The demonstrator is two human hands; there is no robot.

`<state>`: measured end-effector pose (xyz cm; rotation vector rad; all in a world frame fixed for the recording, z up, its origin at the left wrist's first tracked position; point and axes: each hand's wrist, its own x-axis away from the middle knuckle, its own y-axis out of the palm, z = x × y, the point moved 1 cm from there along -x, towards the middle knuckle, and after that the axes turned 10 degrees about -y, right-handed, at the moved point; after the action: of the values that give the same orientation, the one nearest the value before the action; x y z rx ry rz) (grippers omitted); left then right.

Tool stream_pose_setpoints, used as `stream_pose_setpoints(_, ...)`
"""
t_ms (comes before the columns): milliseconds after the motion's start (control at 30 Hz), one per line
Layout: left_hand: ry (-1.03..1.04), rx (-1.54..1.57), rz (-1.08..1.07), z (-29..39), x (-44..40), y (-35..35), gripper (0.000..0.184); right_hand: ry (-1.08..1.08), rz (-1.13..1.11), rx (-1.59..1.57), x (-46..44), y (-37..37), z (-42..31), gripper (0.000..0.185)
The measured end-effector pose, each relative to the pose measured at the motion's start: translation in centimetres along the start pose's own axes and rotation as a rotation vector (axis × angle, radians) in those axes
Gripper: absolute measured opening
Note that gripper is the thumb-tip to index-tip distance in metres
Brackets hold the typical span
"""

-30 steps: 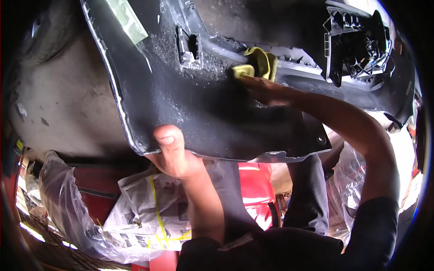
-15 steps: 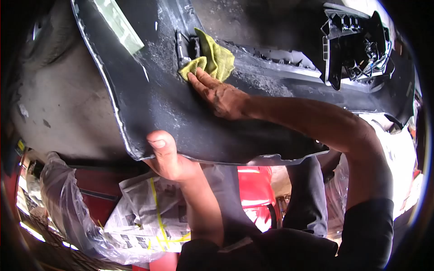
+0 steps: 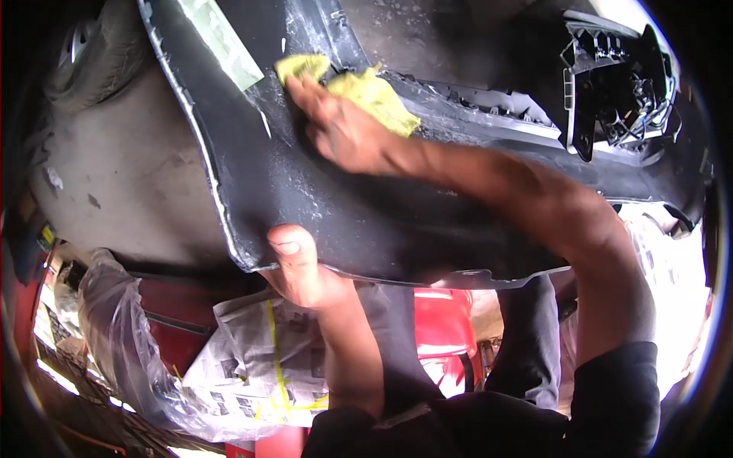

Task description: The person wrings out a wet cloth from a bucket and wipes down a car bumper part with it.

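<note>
A large dark plastic car bumper [image 3: 366,221] lies across my view, its inner face scuffed with whitish dust. My left hand [image 3: 302,269] holds its near edge, thumb on top and the fingers hidden beneath. Under the fingertips of my right hand [image 3: 347,133] is a yellow cloth [image 3: 374,99], pressed against the dusty surface. The cloth is bunched, with one fold ahead of the fingers and the rest beside the hand. A pale strip [image 3: 217,42] sits on the bumper to the upper left of the cloth.
A black plastic part with wires [image 3: 622,91] rests at the upper right. A tyre [image 3: 103,57] stands at the upper left on the grey floor [image 3: 130,175]. Below the bumper are taped newspaper [image 3: 252,343], clear plastic sheeting [image 3: 114,328] and a red object [image 3: 443,320].
My right hand has slid the cloth up and to the left along the bumper. My left hand keeps its hold on the edge. The whole view has shifted slightly.
</note>
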<state>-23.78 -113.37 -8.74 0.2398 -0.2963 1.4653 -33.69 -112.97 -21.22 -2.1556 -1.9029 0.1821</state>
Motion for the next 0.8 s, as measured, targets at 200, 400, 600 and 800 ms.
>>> stream_pose_setpoints(200, -0.055, -0.007, -0.061, 0.7, 0.2, 0.5, 0.065, -0.356, 0.320, 0.038, -1.6, 0.6, 0.1, 0.052)
stream_pose_setpoints(400, -0.031, 0.073, -0.033, -0.6, -0.2, -1.6, 0.059, -0.308, 0.028, -0.107, -0.3, -0.9, -1.5, 0.088)
stream_pose_setpoints(600, -0.045, -0.002, -0.091, -0.4, -0.2, -1.9, 0.057, -0.177, 0.155, -0.073, -2.6, -0.8, -0.8, 0.073)
stream_pose_setpoints(800, -0.139, -0.137, -0.009, 0.6, 0.3, -0.9, 0.097, -0.195, 0.095, 0.115, -3.4, 0.6, 3.8, 0.077)
